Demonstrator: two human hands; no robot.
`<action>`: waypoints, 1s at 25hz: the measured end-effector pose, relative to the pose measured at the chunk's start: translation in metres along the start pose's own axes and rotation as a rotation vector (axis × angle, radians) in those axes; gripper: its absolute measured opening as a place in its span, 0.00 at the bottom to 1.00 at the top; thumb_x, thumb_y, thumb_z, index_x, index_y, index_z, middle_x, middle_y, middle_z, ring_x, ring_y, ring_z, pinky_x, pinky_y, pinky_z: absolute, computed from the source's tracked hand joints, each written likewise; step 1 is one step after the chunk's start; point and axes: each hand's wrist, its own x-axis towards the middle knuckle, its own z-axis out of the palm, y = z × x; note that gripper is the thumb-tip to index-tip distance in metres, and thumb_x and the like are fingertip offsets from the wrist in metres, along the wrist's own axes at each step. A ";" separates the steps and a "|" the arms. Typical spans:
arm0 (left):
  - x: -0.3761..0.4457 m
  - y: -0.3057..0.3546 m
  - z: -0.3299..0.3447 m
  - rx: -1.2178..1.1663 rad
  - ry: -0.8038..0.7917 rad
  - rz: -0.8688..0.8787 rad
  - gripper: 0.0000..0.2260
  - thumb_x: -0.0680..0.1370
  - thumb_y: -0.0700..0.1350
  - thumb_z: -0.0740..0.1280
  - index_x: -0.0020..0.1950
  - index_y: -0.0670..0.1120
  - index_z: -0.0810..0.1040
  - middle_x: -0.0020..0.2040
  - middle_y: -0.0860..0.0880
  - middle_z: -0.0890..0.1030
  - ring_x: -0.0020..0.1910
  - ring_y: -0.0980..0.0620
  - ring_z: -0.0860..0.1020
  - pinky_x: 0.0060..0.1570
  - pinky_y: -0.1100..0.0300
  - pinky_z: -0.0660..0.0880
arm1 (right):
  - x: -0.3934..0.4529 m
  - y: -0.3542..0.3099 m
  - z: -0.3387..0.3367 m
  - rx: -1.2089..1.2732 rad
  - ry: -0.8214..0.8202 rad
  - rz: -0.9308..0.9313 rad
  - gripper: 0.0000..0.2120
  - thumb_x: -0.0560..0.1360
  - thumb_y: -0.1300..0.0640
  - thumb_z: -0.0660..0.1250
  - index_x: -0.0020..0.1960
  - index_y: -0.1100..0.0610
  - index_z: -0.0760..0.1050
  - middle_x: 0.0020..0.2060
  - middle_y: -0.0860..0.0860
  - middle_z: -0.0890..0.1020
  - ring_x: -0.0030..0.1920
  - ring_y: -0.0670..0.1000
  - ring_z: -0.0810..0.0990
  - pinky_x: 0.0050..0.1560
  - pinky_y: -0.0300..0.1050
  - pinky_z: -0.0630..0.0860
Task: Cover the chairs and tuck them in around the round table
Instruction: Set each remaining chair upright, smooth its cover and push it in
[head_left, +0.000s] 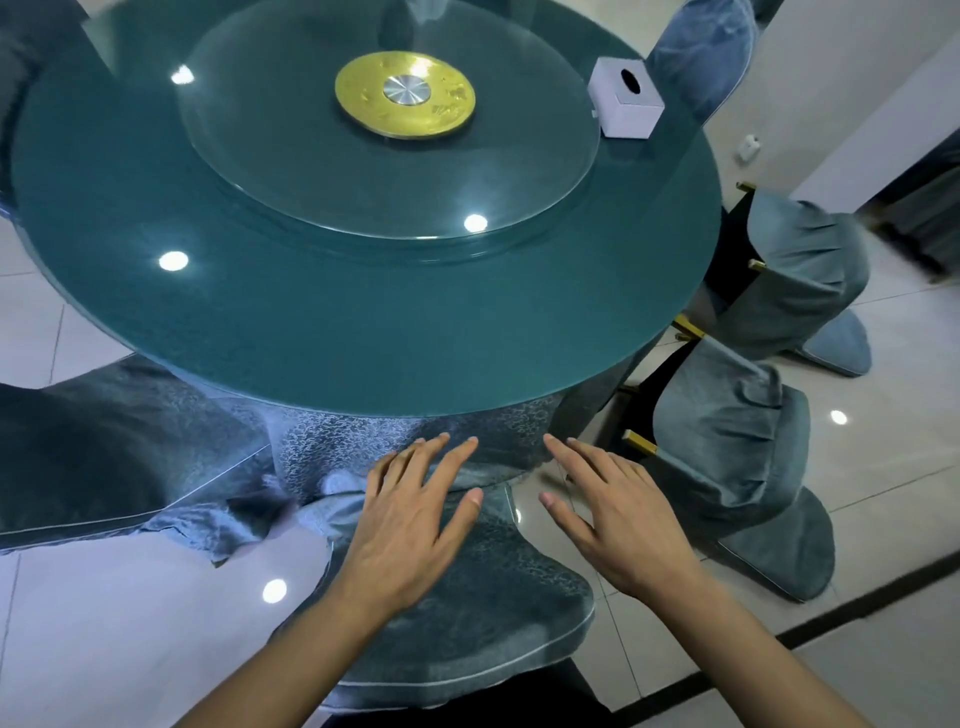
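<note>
A round teal glass table fills the upper view. Directly below me a chair in a grey-blue patterned cover stands with its seat under the table edge. My left hand hovers over the chair's covered back, fingers straight and spread. My right hand is spread the same way just to the right, above the floor beside the cover. Neither hand holds anything. Another covered chair stands at the left, and two covered chairs stand at the right.
A glass turntable with a gold centre disc lies on the table. A white tissue box sits at the table's far right. Glossy pale floor tiles surround the table. A further covered chair stands at the back right.
</note>
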 end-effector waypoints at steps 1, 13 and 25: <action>0.006 0.007 0.002 -0.003 -0.004 0.005 0.29 0.79 0.67 0.40 0.79 0.61 0.54 0.78 0.56 0.60 0.77 0.55 0.57 0.75 0.49 0.54 | 0.001 0.009 -0.002 -0.002 0.004 0.009 0.29 0.81 0.32 0.46 0.80 0.40 0.51 0.73 0.46 0.69 0.71 0.49 0.69 0.71 0.48 0.66; 0.065 0.151 0.083 0.116 0.006 -0.006 0.27 0.81 0.64 0.41 0.79 0.60 0.56 0.78 0.54 0.61 0.77 0.52 0.59 0.76 0.48 0.53 | -0.020 0.185 -0.030 0.067 0.021 0.039 0.31 0.80 0.32 0.44 0.80 0.41 0.52 0.74 0.47 0.67 0.73 0.49 0.67 0.73 0.48 0.64; 0.129 0.348 0.187 0.139 -0.015 0.165 0.26 0.82 0.62 0.43 0.80 0.59 0.56 0.79 0.51 0.62 0.78 0.51 0.58 0.77 0.47 0.53 | -0.099 0.398 -0.061 0.057 0.131 0.204 0.30 0.81 0.33 0.47 0.80 0.41 0.49 0.73 0.48 0.69 0.70 0.52 0.70 0.71 0.52 0.67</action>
